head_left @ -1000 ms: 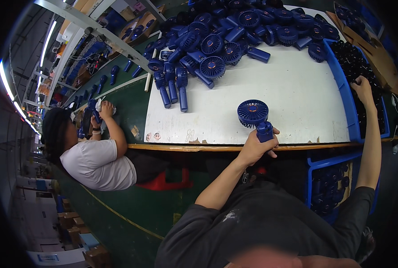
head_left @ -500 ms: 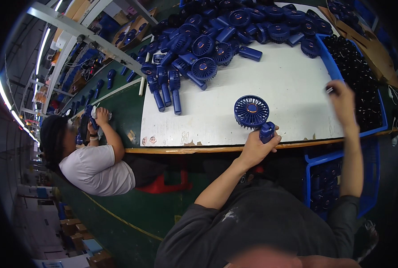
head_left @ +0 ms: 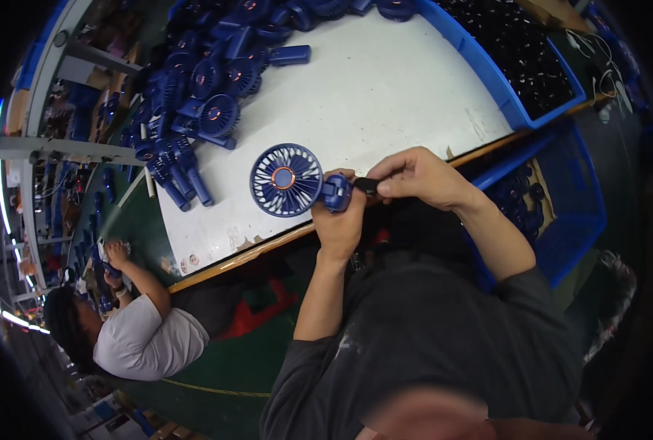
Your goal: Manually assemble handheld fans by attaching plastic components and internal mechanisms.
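My left hand (head_left: 340, 229) is closed round the handle of a blue handheld fan (head_left: 286, 180) near the table's front edge. The fan's round grille faces up to the left of that hand, beside the hinged neck. Between the fingertips of my right hand (head_left: 428, 178) is a small black piece (head_left: 367, 185), its exact kind unclear. It is right beside my left hand, close to the handle, most of which my fingers hide. Whether the piece touches the handle I cannot tell.
Many blue fans (head_left: 217, 115) lie heaped on the white tabletop (head_left: 385, 88) at the back left. A blue tray (head_left: 480, 70) of small black pieces stands at the back right. Below the edge is a blue crate (head_left: 579, 198) holding fans. A co-worker (head_left: 147, 334) sits at the left.
My right hand has come from beside the tray to my left hand, bringing the black piece. The head view has turned, so the table now slants. My left hand still holds the fan.
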A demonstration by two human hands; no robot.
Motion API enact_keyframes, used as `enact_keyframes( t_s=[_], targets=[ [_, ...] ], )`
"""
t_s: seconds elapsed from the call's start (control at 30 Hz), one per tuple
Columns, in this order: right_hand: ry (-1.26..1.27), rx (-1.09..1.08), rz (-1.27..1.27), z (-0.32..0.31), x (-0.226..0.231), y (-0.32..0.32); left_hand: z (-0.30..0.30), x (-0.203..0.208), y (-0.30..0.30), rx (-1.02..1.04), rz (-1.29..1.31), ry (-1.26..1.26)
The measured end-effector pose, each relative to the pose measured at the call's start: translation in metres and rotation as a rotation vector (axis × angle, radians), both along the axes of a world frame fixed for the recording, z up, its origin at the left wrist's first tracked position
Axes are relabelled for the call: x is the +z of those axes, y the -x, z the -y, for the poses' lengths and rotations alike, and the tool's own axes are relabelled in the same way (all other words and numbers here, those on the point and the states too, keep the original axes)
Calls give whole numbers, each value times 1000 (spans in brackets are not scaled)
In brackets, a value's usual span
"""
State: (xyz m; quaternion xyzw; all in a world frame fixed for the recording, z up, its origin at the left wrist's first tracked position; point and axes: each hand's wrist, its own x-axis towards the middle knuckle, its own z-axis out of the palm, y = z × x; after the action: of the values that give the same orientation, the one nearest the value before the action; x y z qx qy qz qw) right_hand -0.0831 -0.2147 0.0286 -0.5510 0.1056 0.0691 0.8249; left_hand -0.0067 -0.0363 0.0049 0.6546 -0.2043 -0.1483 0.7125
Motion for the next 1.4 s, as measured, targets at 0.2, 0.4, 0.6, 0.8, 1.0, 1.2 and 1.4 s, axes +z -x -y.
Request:
enact_keyframes(
  t_s=[0.2,0.4,0.6,0.8,1.0,1.2,1.4],
  targets=[
    [799,-135,521,-8,21,-2,-6,15,-15,-579,-607,54],
    [1178,-64,774,-6,34,-17,-11,1,-3,-650,-665,310],
    [1302,-92,614,-25,25,0,18,21,16,-202,-798,379],
    [1331,-284,505,-54,-5,20,15,4,26,-277,-622,231],
    [309,-500,150,-43,-44,85,21,64,-14,-452,721,-401],
    [651,-1086,-220,48,-146,213,-58,32,-165,379,630,-690],
    [1161,-881,-895,100,-277,330,-38,13,-231,538,682,-998]
  ],
)
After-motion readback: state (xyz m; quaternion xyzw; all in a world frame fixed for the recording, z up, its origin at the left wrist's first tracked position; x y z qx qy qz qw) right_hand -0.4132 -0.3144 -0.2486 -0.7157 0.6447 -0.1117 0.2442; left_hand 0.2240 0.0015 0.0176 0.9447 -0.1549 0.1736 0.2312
